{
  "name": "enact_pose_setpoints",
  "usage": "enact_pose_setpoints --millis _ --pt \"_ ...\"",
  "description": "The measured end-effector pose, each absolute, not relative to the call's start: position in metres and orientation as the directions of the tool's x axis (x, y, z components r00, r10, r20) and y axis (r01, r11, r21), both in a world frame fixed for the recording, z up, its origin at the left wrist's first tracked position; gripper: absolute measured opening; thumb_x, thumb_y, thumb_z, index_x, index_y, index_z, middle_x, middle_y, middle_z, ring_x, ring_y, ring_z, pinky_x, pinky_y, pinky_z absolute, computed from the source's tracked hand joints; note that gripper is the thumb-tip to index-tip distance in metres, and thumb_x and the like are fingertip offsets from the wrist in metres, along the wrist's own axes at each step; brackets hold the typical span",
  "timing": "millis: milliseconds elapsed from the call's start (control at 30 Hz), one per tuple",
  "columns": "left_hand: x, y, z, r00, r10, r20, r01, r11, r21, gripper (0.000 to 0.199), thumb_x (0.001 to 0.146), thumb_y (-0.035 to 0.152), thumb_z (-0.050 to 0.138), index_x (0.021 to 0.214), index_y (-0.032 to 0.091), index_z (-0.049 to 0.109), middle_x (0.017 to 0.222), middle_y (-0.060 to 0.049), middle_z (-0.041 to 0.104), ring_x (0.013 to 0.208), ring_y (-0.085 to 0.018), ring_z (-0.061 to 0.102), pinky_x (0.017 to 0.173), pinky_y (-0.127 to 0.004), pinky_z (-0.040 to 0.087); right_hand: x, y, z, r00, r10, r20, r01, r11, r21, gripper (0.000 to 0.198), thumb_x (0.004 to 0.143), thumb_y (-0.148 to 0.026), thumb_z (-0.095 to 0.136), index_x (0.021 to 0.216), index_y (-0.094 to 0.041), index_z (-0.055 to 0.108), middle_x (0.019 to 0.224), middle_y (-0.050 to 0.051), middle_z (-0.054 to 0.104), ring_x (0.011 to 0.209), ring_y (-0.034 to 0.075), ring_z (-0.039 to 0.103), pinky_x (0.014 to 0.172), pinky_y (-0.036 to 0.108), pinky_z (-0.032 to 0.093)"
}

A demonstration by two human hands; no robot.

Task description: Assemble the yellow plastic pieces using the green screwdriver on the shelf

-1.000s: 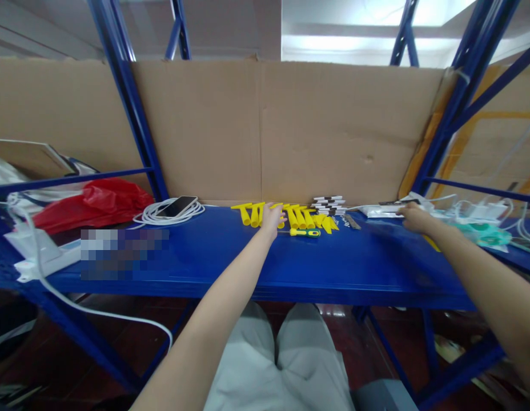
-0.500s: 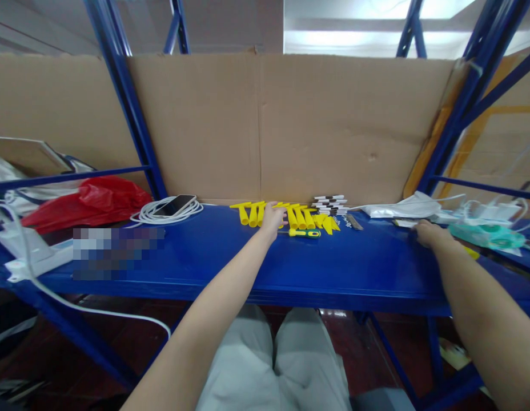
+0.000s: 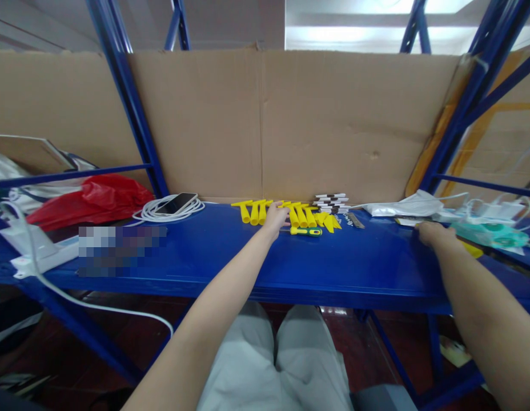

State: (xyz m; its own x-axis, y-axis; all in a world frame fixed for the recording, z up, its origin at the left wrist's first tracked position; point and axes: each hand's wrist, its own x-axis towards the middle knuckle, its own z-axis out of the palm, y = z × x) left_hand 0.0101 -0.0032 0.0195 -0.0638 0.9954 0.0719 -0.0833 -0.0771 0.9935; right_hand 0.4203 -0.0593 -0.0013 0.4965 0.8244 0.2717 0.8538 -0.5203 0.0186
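Observation:
My left hand (image 3: pixel 275 217) reaches to a row of several yellow plastic pry tools (image 3: pixel 299 216) lined up at the back of the blue shelf (image 3: pixel 231 257), fingers resting on one of them. A small screwdriver with a yellow-green handle (image 3: pixel 305 231) lies just right of that hand. Behind it sits a stack of black-and-white strips (image 3: pixel 331 202). My right hand (image 3: pixel 432 233) lies low on the shelf at the right, fingers curled, beside a white bag (image 3: pixel 397 208); whether it holds anything is hidden.
A phone (image 3: pixel 177 204) rests on a coiled white cable (image 3: pixel 156 214) at the left, next to a red plastic bag (image 3: pixel 91 200). White chargers and a teal object (image 3: pixel 485 234) crowd the far right. A cardboard sheet (image 3: pixel 260 125) backs the shelf. Blue uprights (image 3: pixel 128 97) frame it.
My right hand has drawn back from the white bag toward me and stopped on the shelf. The left hand stays at the yellow tools.

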Motion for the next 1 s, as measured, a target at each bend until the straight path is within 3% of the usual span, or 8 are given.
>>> enact_pose_setpoints --millis 100,300,500,600,733,900,1000 --pt "0.01 -0.003 0.018 -0.027 0.997 0.069 -0.01 -0.069 0.998 0.028 0.076 0.007 0.056 0.102 0.018 0.058 0.101 -0.01 0.064 0.09 -0.02 0.063 0.064 -0.027 0.054 0.416 -0.061 0.002 0.534 0.828 0.17 0.835 -0.548 0.049 0.03 0.076 -0.004 0.044 0.088 -0.015 0.07 0.12 0.025 0.062 0.117 0.034 0.055 0.091 0.056 0.041" --pt "0.011 -0.005 0.013 0.14 0.983 0.121 0.263 -0.155 0.952 0.011 0.075 0.009 0.055 0.078 0.016 0.063 0.084 -0.008 0.066 0.087 -0.022 0.063 0.066 -0.03 0.054 0.408 -0.064 0.005 0.544 0.822 0.168 0.825 -0.56 0.067 0.031 0.077 -0.004 0.043 0.09 -0.013 0.07 0.118 0.026 0.063 0.116 0.034 0.056 0.091 0.052 0.042" --pt "0.008 0.001 0.007 0.191 0.922 0.336 0.584 -0.382 0.717 0.017 0.069 0.004 0.058 0.062 0.018 0.063 0.082 -0.008 0.071 0.096 -0.026 0.065 0.089 -0.036 0.05 0.402 -0.066 0.007 0.507 0.84 0.194 0.839 -0.533 0.11 0.037 0.079 -0.005 0.041 0.1 -0.013 0.07 0.123 0.025 0.06 0.117 0.034 0.055 0.09 0.053 0.043" --pt "0.003 0.004 0.012 0.189 0.904 0.383 0.664 -0.405 0.628 0.018 0.069 0.004 0.058 0.061 0.019 0.064 0.084 -0.01 0.072 0.1 -0.028 0.065 0.093 -0.036 0.048 0.39 -0.067 0.012 0.465 0.844 0.265 0.863 -0.5 0.078 0.039 0.079 -0.007 0.043 0.108 -0.012 0.069 0.126 0.025 0.059 0.114 0.035 0.056 0.089 0.051 0.044" --pt "-0.009 0.006 0.027 0.134 0.91 0.393 0.764 -0.348 0.544 0.011 0.069 0.008 0.062 0.066 0.018 0.068 0.091 -0.016 0.071 0.107 -0.035 0.063 0.096 -0.043 0.045 0.36 -0.065 0.025 0.456 0.81 0.368 0.883 -0.462 -0.077 0.044 0.085 -0.014 0.041 0.121 -0.009 0.064 0.133 0.024 0.053 0.116 0.035 0.055 0.092 0.044 0.043" --pt "-0.038 0.01 0.032 -0.023 0.912 0.408 0.884 -0.172 0.435 0.023 0.076 0.017 0.06 0.098 0.02 0.068 0.116 -0.016 0.066 0.118 -0.033 0.056 0.1 -0.046 0.041 0.317 -0.051 0.051 0.453 0.691 0.564 0.889 -0.306 -0.34 0.043 0.086 -0.015 0.039 0.119 -0.007 0.065 0.12 0.022 0.061 0.108 0.028 0.058 0.09 0.034 0.042" --pt "-0.057 0.014 0.025 -0.174 0.892 0.418 0.837 -0.089 0.54 0.031 0.08 0.017 0.056 0.11 0.022 0.063 0.123 -0.016 0.062 0.12 -0.033 0.055 0.097 -0.048 0.041 0.296 -0.035 0.061 0.485 0.569 0.664 0.856 -0.153 -0.494 0.041 0.082 -0.013 0.04 0.113 -0.006 0.066 0.111 0.02 0.065 0.102 0.025 0.059 0.091 0.033 0.042"
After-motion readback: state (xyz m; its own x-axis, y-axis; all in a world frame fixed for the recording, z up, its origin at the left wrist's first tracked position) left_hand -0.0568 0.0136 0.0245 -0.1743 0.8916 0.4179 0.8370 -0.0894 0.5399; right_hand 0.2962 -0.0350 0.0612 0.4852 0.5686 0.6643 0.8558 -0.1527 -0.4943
